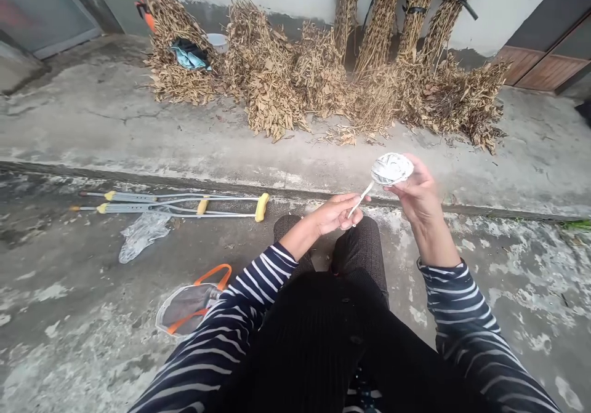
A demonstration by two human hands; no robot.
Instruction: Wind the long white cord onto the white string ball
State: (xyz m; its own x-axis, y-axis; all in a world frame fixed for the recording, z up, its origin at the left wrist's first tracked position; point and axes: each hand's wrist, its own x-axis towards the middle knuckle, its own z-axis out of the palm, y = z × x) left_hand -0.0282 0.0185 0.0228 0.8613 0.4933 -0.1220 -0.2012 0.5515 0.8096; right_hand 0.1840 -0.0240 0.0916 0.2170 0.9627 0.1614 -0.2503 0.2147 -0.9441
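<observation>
My right hand [418, 192] is raised in front of me, its fingers closed round a small white coil of flat strip [391, 168]. A loose end of that white strip [360, 200] runs down and to the left into my left hand [333, 213], which pinches it between thumb and fingers. Both hands are above my knees in dark trousers. My sleeves are dark with white stripes.
Two crutches [184, 205] with yellow pads lie on the concrete to my left, beside a crumpled clear plastic bag [142, 233]. A mesh bag with orange handles [191, 305] sits by my left elbow. Bundles of dry stalks [323, 74] line the wall ahead.
</observation>
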